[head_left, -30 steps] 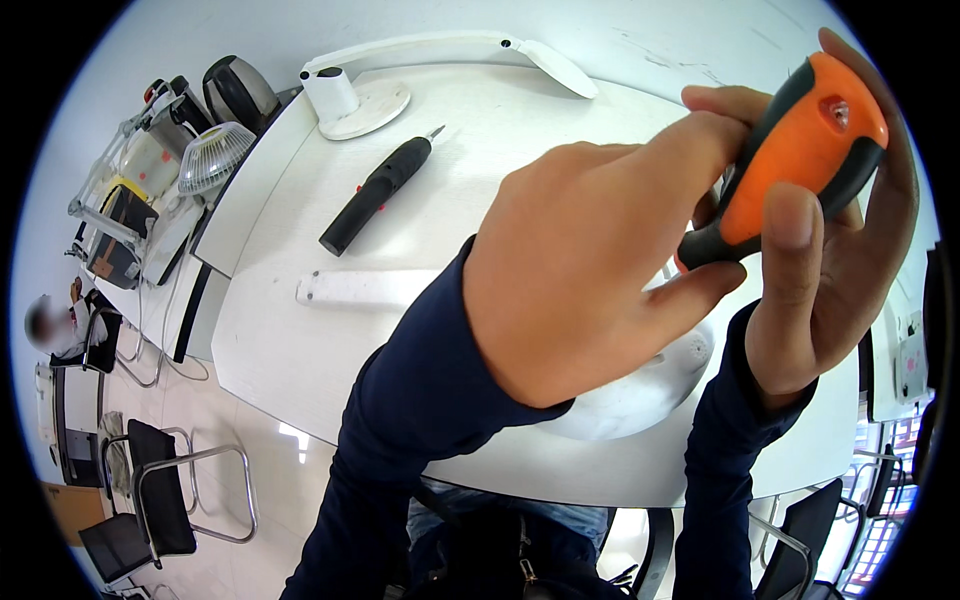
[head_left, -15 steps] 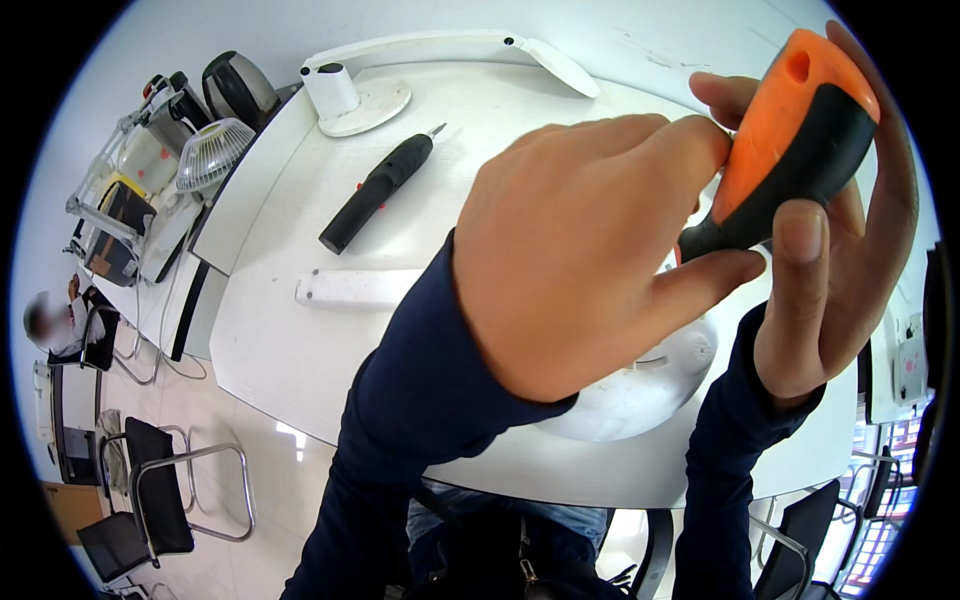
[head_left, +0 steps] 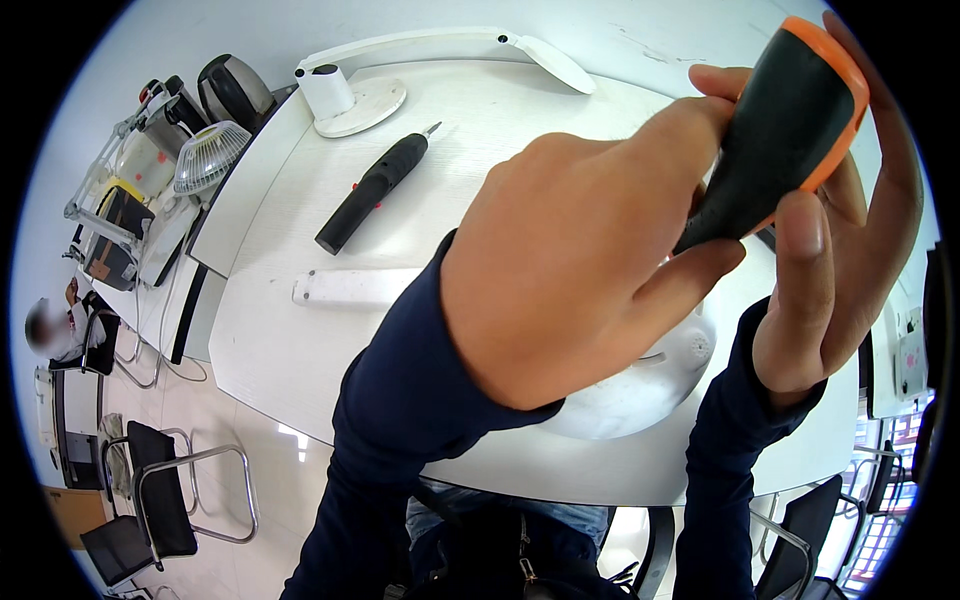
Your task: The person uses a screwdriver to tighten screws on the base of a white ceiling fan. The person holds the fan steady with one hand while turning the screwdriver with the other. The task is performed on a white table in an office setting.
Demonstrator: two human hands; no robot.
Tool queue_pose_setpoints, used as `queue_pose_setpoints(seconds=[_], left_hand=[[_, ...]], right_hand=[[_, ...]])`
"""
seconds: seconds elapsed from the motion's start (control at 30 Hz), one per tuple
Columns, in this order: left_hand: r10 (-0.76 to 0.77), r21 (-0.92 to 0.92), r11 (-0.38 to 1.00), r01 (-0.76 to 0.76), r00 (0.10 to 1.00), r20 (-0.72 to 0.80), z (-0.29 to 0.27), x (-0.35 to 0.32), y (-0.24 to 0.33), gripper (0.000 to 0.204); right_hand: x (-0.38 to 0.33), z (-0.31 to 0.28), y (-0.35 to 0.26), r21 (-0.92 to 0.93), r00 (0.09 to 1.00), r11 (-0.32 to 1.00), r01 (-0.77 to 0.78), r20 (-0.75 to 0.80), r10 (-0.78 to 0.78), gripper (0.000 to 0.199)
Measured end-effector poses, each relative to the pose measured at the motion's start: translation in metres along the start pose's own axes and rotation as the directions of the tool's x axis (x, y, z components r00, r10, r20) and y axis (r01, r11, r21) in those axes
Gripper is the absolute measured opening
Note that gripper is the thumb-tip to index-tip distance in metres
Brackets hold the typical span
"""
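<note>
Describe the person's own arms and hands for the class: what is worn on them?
The left hand and right hand are bare, with no glove, ring or watch visible. The left sleeve and right sleeve are long, dark navy and plain, with creased fabric.

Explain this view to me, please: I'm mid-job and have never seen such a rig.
No robot here: a person works bare-handed, seen by a camera worn on the head, looking down. The left hand grips the narrow end of an orange and black handle; the right hand curves around the thick end, its hold unclear. On the white table lie a black power screwdriver, a white bar and, partly hidden, a rounded white thing; a white lamp stands at the back.
</note>
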State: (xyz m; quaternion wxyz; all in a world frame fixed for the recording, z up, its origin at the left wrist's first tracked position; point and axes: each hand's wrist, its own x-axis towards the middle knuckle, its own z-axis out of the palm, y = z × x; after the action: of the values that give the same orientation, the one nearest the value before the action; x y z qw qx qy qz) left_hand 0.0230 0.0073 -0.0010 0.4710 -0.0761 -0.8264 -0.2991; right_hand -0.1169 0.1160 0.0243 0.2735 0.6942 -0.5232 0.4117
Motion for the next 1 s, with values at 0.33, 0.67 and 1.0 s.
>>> queue_pose_setpoints(seconds=[0.33, 0.67, 1.0], left_hand=[[-0.030, -0.058, 0.998, 0.035, 0.996, 0.081, 0.001, 0.000, -0.001, 0.036], [0.007, 0.083, 0.997, -0.001, 0.997, -0.074, 0.007, 0.003, 0.002, 0.047], [0.046, -0.072, 0.996, -0.052, 0.995, -0.085, 0.008, 0.000, -0.003, 0.051]], right_hand=[[0.001, -0.002, -0.001, -0.034, 1.000, 0.999, 0.026, 0.002, -0.026, 0.072], [0.000, -0.002, 0.000, -0.042, 0.998, 0.998, 0.054, -0.013, -0.054, 0.072], [0.001, -0.001, 0.001, -0.066, 0.997, 0.995, 0.079, -0.018, -0.081, 0.071]])
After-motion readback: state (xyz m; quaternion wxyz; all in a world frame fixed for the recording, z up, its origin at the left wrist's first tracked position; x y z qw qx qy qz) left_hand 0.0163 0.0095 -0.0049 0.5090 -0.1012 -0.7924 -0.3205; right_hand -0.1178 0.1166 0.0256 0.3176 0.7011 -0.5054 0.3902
